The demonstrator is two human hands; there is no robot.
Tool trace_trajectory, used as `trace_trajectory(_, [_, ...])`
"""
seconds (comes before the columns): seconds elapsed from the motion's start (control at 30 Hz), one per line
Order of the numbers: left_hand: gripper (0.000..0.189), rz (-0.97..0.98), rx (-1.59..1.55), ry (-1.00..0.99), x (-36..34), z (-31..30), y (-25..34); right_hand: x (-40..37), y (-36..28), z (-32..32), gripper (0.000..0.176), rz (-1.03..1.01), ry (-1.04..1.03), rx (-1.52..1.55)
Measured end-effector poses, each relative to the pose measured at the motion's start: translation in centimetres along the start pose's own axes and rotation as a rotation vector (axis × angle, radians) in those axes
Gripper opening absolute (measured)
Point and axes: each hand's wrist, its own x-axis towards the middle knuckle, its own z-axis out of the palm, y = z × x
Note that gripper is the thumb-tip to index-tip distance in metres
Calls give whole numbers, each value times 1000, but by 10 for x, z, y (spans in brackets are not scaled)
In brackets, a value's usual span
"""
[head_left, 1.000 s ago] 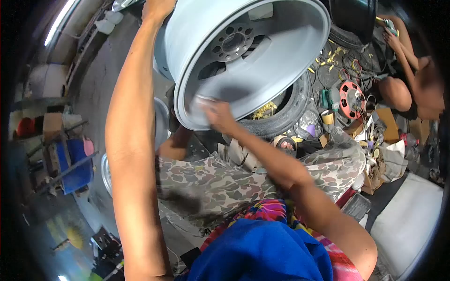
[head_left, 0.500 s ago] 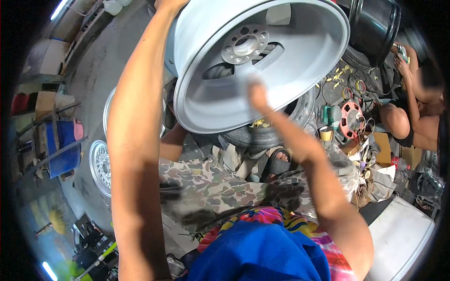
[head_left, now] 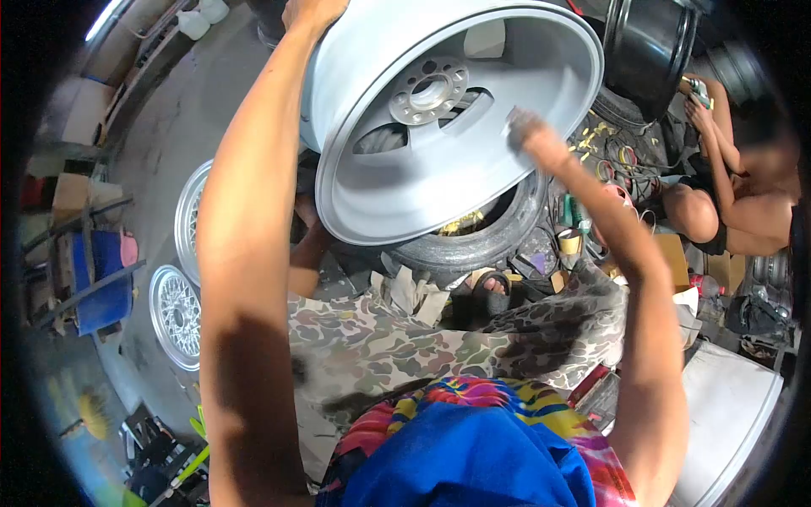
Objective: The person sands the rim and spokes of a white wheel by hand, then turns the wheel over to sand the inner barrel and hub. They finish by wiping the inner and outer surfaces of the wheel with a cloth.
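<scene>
A large grey wheel rim (head_left: 439, 182) stands tilted on a black tyre (head_left: 473, 245), its hollow side facing me. At the top edge of the view, my left hand (head_left: 314, 12) grips the rim's outer edge, its fingertips partly cut off by the frame. Over the right part of the rim's inside, my right hand (head_left: 530, 133) is closed on a small greyish piece, blurred by motion and too small to name. The bolt-hole hub (head_left: 429, 89) lies left of that hand.
Two silver mesh wheels (head_left: 176, 317) are at the left. A black barrel-shaped rim (head_left: 649, 55) stands at the upper right, near a seated person (head_left: 726, 194) holding a tool. Cables, a cardboard box (head_left: 673, 260) and a white panel (head_left: 722, 422) are on the right.
My right hand has moved right and slightly up across the rim's inside. The view has shifted a little, and my left hand still holds the rim's edge.
</scene>
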Motion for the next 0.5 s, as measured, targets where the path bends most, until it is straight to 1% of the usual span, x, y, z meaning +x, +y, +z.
trace_trajectory(0.03, [67,4,35,-4,4,1,-2,-9,31,3,35,150,202,15])
trace_trajectory(0.07, [66,7,71,-5,8,2,-5,-17,42,-33,34,129,64,-496])
trace_trajectory(0.1, [66,9,64,-2,13,2,-11,-22,43,-33,34,132,62,-503])
trace_trajectory(0.17, [64,-21,111,-15,18,2,-20,-40,41,-27,34,40,161,-395])
trace_trajectory(0.2, [64,-19,103,-3,18,0,-19,-38,24,9,34,79,240,-3])
trace_trajectory(0.23, [64,-16,73,15,15,1,-20,-37,-24,5,50,183,185,-66])
trace_trajectory(0.27, [64,-14,44,27,10,0,-18,-31,-83,-23,44,244,10,48])
trace_trajectory(0.3, [64,-19,42,29,6,1,-15,-2,-140,18,34,348,265,219])
trace_trajectory(0.33, [65,-26,59,39,3,2,-10,17,-198,55,32,367,436,451])
trace_trajectory(0.37, [65,-29,79,49,1,-1,-5,31,-250,-3,24,546,224,750])
trace_trajectory(0.4, [67,-33,95,20,1,-1,-4,61,-286,-14,17,435,542,945])
trace_trajectory(0.43, [67,-25,97,5,-2,2,-5,66,-293,-84,16,391,697,1200])
trace_trajectory(0.47, [67,-46,89,-20,-1,2,-7,66,-282,-154,13,412,814,1464])
trace_trajectory(0.5, [67,-68,81,-30,1,-4,-6,71,-263,-201,11,409,935,1725])
